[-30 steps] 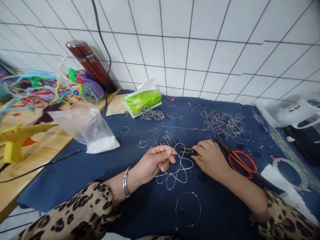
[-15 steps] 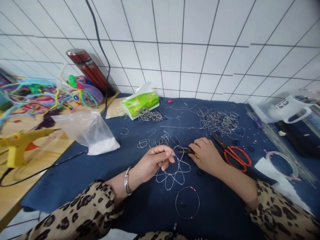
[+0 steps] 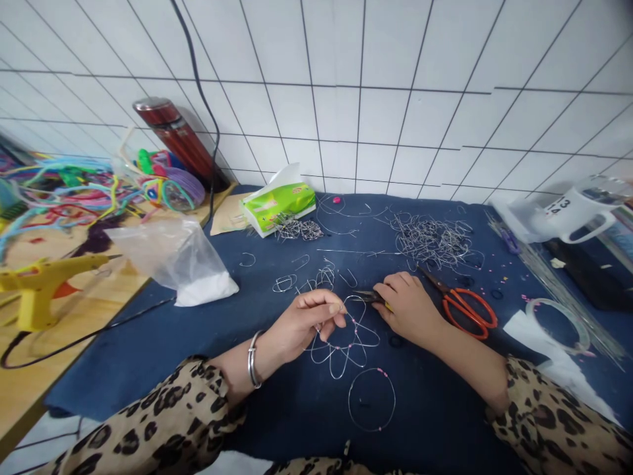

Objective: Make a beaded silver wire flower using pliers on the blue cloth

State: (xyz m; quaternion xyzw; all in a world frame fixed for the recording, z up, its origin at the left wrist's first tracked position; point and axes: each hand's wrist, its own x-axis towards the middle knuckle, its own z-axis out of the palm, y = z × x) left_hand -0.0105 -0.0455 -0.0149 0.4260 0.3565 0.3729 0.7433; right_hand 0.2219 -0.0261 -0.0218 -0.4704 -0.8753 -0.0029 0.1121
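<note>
Between thumb and fingers, my left hand (image 3: 311,322) pinches a flower-shaped wire frame (image 3: 338,361) by its upper edge. Thin wire loops form its petals, and small pink beads dot its inner ring. My right hand (image 3: 406,307) is closed around pliers (image 3: 364,294), whose dark jaws point left, close to the flower's top petal. Whether the jaws are parted is too small to tell. Below the flower, a plain wire ring (image 3: 372,400) with a few pink beads lies on the dark blue cloth (image 3: 277,422).
Orange-handled scissors (image 3: 467,309) lie right of my right hand. Behind are a tangled wire heap (image 3: 432,239) and a green tissue pack (image 3: 281,204). At left are a bag of white material (image 3: 190,274) and a yellow glue gun (image 3: 42,287); at right, a white mug (image 3: 583,214).
The wire flower has tilted slightly, its upper petal swinging a little beside the pliers' jaws. Both hands stay almost in the same place.
</note>
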